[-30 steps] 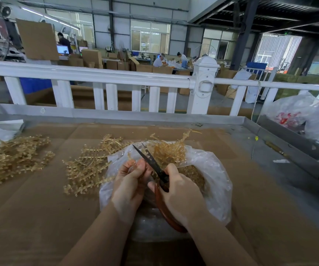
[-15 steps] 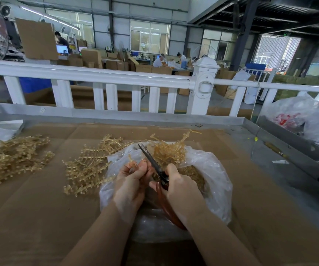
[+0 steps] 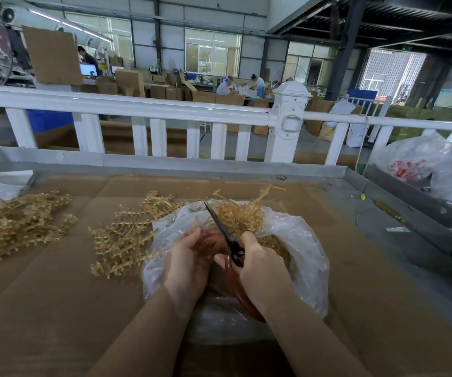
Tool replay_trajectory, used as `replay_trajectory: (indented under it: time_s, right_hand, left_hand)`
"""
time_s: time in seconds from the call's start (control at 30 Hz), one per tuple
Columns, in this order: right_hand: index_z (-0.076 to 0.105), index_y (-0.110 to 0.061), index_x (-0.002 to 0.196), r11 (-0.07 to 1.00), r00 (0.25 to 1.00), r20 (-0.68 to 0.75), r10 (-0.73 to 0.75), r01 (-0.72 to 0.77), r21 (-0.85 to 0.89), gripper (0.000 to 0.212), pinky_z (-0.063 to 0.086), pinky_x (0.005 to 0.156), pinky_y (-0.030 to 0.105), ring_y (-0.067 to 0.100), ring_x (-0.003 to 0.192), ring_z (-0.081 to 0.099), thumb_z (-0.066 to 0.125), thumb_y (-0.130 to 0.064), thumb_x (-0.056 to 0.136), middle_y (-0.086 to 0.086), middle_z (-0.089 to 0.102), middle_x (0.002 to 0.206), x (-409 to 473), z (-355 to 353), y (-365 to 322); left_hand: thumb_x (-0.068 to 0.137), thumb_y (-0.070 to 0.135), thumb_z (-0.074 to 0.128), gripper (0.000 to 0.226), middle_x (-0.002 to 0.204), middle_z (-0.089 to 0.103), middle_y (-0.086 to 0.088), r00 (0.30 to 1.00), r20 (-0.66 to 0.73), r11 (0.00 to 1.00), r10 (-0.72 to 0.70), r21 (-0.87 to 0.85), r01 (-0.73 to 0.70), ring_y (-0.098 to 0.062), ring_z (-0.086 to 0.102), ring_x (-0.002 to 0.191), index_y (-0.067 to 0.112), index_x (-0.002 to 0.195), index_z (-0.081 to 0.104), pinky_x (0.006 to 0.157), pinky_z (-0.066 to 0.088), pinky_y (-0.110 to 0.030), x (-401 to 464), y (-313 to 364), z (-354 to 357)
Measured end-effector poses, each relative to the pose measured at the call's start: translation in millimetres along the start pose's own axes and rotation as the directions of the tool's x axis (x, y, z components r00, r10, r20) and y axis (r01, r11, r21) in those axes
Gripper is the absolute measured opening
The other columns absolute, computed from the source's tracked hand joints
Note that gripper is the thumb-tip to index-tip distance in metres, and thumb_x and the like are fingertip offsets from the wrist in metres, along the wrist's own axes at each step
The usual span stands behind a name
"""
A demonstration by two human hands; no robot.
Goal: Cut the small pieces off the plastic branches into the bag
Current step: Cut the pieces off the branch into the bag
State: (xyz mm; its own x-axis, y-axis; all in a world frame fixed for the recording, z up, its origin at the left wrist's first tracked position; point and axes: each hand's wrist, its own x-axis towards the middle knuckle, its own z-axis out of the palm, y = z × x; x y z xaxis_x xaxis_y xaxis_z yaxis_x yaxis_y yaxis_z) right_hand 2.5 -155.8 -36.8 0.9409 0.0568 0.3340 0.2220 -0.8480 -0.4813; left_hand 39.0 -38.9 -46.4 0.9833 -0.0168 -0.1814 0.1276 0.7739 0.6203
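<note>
Cardboard covers the desk [image 3: 56, 308], with a white railing [image 3: 127, 106] and a busy workshop beyond it. Over the clear plastic bag [image 3: 309, 257] both hands work close together. The right hand [image 3: 263, 270] grips the scissors [image 3: 227, 240] with its fingers curled round the reddish handles, and the blades now lie together in one dark line pointing up and away from the knuckles; a second ago they stood apart in a narrow V, so a snip has just closed (a small piece has probably dropped, though none can be seen falling). The left hand [image 3: 189, 265] has its fingers curled in just beside the blades, pinching what looks like a thin branch stem, mostly hidden behind the fingers and blurred. It has hardly shifted over the last second.

Just past the scissor tips a clump of plastic branches [image 3: 242, 213] sits on the bag's far rim, and cut pieces [image 3: 276, 244] lie inside the bag to the right of the right hand. More branches [image 3: 127, 235] lie on the cardboard to the left of the left hand, and a further heap [image 3: 15, 224] well beyond that. Judging by those heaps, much cutting remains; the next stroke calls for reopening the blades.
</note>
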Motion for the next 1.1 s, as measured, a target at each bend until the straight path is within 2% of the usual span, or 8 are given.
replay_trajectory:
  time_s: [0.13, 0.23, 0.33, 0.47, 0.57, 0.7, 0.93, 1.1]
  right_hand:
    - [0.038, -0.029, 0.093, 0.999, 0.996, -0.081, -0.023, 0.025, 0.021, 0.033, 0.049, 0.064, 0.021, 0.009, 0.072, 0.060, 0.053, -0.058, 0.087, -0.011, 0.060, 0.078, -3.9, 3.0, 3.7]
    - [0.036, -0.033, 0.094, 0.999, 0.990, -0.141, -0.022, 0.029, 0.044, 0.031, 0.041, 0.061, 0.016, 0.008, 0.077, 0.062, 0.056, -0.056, 0.087, -0.013, 0.057, 0.078, -7.1, 2.2, 4.8]
    - [0.042, -0.030, 0.095, 0.998, 0.985, -0.171, -0.024, 0.032, 0.047, 0.030, 0.044, 0.063, 0.019, 0.011, 0.078, 0.064, 0.057, -0.055, 0.087, -0.009, 0.065, 0.082, -7.5, 1.4, 6.3]
    - [0.042, -0.031, 0.094, 0.998, 0.987, -0.161, -0.031, 0.038, 0.041, 0.030, 0.039, 0.059, 0.013, 0.006, 0.073, 0.060, 0.058, -0.055, 0.086, -0.011, 0.063, 0.080, -6.6, 2.8, 8.2]
    - [0.048, -0.029, 0.099, 0.999, 0.985, -0.170, -0.025, 0.031, 0.031, 0.031, 0.034, 0.059, 0.011, 0.005, 0.075, 0.059, 0.058, -0.055, 0.086, -0.011, 0.065, 0.084, -7.1, 5.0, 9.4]
    - [0.047, -0.031, 0.097, 0.999, 0.981, -0.192, -0.019, 0.026, 0.034, 0.030, 0.029, 0.053, 0.005, 0.001, 0.067, 0.049, 0.059, -0.055, 0.085, -0.015, 0.058, 0.077, -7.8, 5.9, 9.8]
    - [0.055, -0.025, 0.101, 0.997, 0.975, -0.219, -0.047, 0.061, 0.055, 0.033, 0.031, 0.052, 0.002, -0.001, 0.070, 0.052, 0.065, -0.051, 0.083, -0.013, 0.062, 0.079, -10.0, 8.6, 10.1]
    - [0.056, -0.025, 0.102, 0.993, 0.975, -0.217, -0.039, 0.063, 0.102, 0.033, 0.036, 0.056, 0.001, -0.003, 0.070, 0.051, 0.066, -0.050, 0.082, -0.016, 0.058, 0.075, -10.3, 5.9, 11.1]
  left_hand:
    - [0.095, 0.008, 0.049, 0.021, 0.083, 0.070, -0.018, 0.996, 0.086, 0.993, 0.001, 0.121, -0.012, -0.025, 0.070, 0.072, 0.005, 0.079, 0.063, 0.059, 0.057, -0.031, -1.7, -2.6, -3.3]
    - [0.083, 0.015, 0.060, 0.011, 0.095, 0.069, -0.020, 0.989, 0.140, 0.976, 0.056, 0.202, -0.084, -0.027, 0.068, 0.081, 0.009, 0.091, 0.065, 0.066, 0.059, -0.033, -4.7, -4.1, -6.0]
    - [0.089, 0.004, 0.058, 0.022, 0.080, 0.067, -0.011, 0.978, 0.105, 0.947, 0.180, 0.250, -0.201, -0.019, 0.065, 0.070, 0.024, 0.098, 0.058, 0.064, 0.056, -0.031, -1.8, -6.7, -6.8]
    - [0.093, 0.004, 0.051, 0.015, 0.071, 0.062, -0.007, 0.973, 0.111, 0.935, 0.202, 0.273, -0.225, -0.019, 0.060, 0.066, 0.013, 0.090, 0.064, 0.058, 0.055, -0.025, -3.7, -6.6, -3.3]
    - [0.093, 0.005, 0.049, 0.023, 0.094, 0.073, -0.016, 0.984, 0.123, 0.973, 0.132, 0.174, -0.152, -0.027, 0.071, 0.087, 0.008, 0.107, 0.068, 0.068, 0.059, -0.029, -3.0, -2.7, -3.2]
    - [0.089, -0.003, 0.051, 0.038, 0.109, 0.072, -0.010, 0.974, 0.193, 0.979, 0.120, 0.141, -0.149, -0.026, 0.069, 0.100, 0.021, 0.115, 0.066, 0.073, 0.059, -0.029, -3.5, -2.4, -5.2]
    - [0.080, -0.008, 0.061, 0.027, 0.089, 0.071, -0.007, 0.968, 0.069, 0.942, 0.240, 0.223, -0.250, -0.011, 0.069, 0.072, 0.014, 0.091, 0.071, 0.063, 0.055, -0.017, -1.6, -2.8, -8.1]
    - [0.065, 0.005, 0.069, 0.026, 0.095, 0.075, -0.011, 0.966, 0.117, 0.945, 0.232, 0.209, -0.252, -0.016, 0.072, 0.082, 0.015, 0.088, 0.075, 0.065, 0.055, -0.018, -4.2, 0.5, -8.1]
